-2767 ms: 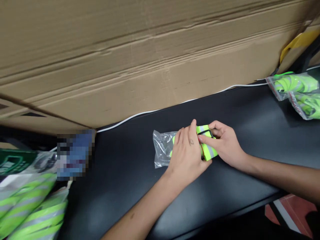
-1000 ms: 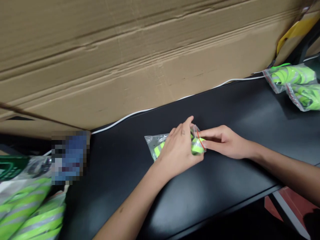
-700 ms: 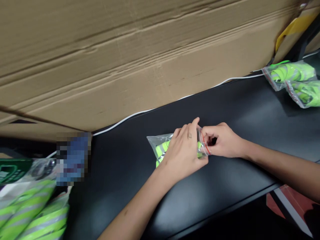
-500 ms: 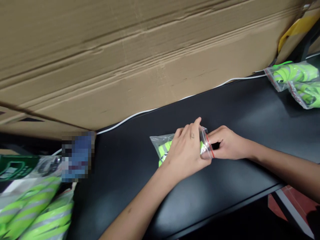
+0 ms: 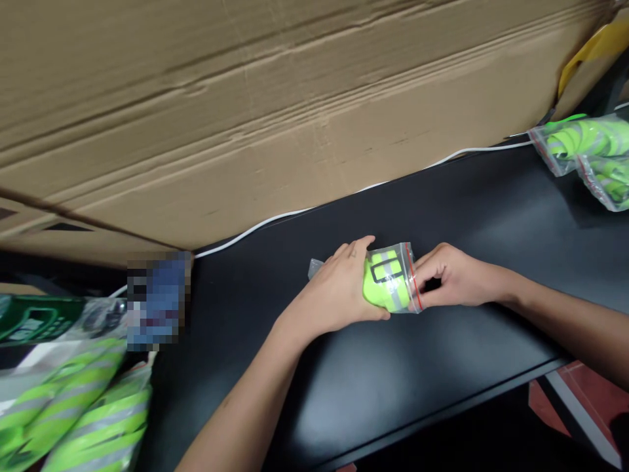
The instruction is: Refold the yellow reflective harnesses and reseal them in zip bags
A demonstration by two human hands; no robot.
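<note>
Half a second earlier the left hand (image 5: 339, 288) covered the middle of the clear zip bag (image 5: 407, 255); by this moment it had shifted left. The folded yellow-green reflective strap (image 5: 390, 298) and its black rectangular buckle (image 5: 387, 279) now showed between the hands, while at the left end only a small corner of plastic peeked out. The right hand (image 5: 457, 275) had stayed at the bag's mouth.

The left hand was half open, curved over the bag with its fingers at the far side and its thumb at the near side, holding it on the bench (image 5: 393, 373). The right hand had thumb and fingers nearly together at the red-lined mouth; whether the fingertips were inside was unclear.

Two more bagged straps lay at the far right, an upper bag (image 5: 587, 141) touching a nearer bag (image 5: 612, 177). At the near left were larger bagged straps (image 5: 73, 400), with a green package (image 5: 39, 321) beyond. A white cable (image 5: 265, 224) ran along the far edge, where a cardboard wall (image 5: 295, 131) closed off the view.
</note>
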